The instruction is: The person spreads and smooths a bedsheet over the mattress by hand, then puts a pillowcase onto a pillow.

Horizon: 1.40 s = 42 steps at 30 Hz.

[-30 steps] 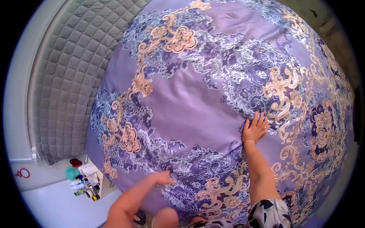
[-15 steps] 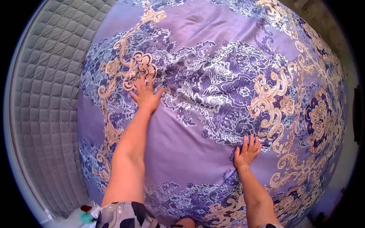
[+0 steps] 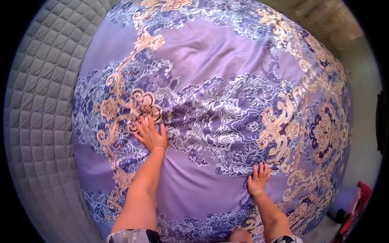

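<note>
A large purple bed cover (image 3: 194, 178) with blue, white and gold floral scrolls spreads over most of the view. My left hand (image 3: 152, 135) lies on it with fingers spread, over the lower part of a gold flower motif. Creases fan out in the cloth to the right of and below that hand. Farther right and nearer to me, my right hand (image 3: 258, 180) rests flat on the cover beside the white lace pattern, its fingers stretched forward. Neither hand holds anything.
A grey quilted surface (image 3: 40, 109) runs along the left side, against the cover's edge. Pale floor (image 3: 364, 133) shows on the right. Red and dark items (image 3: 356, 206) lie at the lower right. A dark object (image 3: 381, 121) stands at the right edge.
The view has tilted forward, so the cover and both hands appear lower. Both hands stay flat on the same parts of the pattern. Red items have come into view at lower right.
</note>
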Tool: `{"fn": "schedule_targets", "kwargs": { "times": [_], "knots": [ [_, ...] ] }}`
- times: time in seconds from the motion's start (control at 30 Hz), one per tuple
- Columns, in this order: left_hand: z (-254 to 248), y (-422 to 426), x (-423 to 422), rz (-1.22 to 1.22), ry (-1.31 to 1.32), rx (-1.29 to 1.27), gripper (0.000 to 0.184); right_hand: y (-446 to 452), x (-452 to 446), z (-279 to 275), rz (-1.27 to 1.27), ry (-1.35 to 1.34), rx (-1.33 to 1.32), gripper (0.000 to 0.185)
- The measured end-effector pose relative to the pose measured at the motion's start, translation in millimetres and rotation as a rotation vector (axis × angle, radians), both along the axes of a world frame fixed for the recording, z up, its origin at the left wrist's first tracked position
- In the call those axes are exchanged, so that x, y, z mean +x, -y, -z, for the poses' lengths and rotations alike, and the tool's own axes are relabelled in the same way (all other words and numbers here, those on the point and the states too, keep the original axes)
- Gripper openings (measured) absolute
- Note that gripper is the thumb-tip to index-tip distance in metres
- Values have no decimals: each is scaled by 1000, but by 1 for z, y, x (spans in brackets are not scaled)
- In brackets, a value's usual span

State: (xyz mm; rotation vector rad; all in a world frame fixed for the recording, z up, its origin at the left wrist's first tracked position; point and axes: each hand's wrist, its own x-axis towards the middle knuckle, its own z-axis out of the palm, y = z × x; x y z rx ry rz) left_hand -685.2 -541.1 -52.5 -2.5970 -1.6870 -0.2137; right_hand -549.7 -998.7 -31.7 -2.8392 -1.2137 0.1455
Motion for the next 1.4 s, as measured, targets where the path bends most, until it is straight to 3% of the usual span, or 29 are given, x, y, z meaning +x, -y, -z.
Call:
{"fn": "schedule_targets", "kwargs": {
  "times": [0.13,0.37,0.47,0.63,0.83,0.87,0.93,0.97,1.0,1.07,1.17,1.3,1.4],
  "knots": [
    [-7,-1,0,7,1,-80,68,-58,18,-48,97,-197,55,59],
    [-15,-4,1,62,-23,-138,68,-407,233,-47,-56,-78,72,70],
    [-17,-5,3,73,-59,-152,66,-475,280,-30,15,-46,27,71],
    [-10,-5,2,115,-48,-110,66,-491,300,1,11,71,70,65],
    [-18,-10,-2,131,-78,-182,68,-494,303,-2,16,56,79,59],
    [-25,-9,3,71,-125,-263,70,-493,303,0,8,54,92,59],
    [-71,-39,56,7,-55,-776,68,-496,306,-1,-2,55,116,57],
    [-67,-44,77,326,-63,-685,68,-495,307,-1,-2,57,118,57],
    [-65,-56,95,641,-66,-585,68,-496,305,-2,-5,61,117,56],
    [-40,-137,161,697,-297,-551,71,-492,300,0,-24,65,121,54],
    [-85,-304,266,582,-598,-467,78,-497,311,-3,-16,47,134,52],
    [-51,-448,293,172,-305,-178,72,-498,313,-4,-25,-12,133,52],
    [0,-495,305,22,-156,6,69,-497,318,1,-33,2,118,53]
  ]
}}
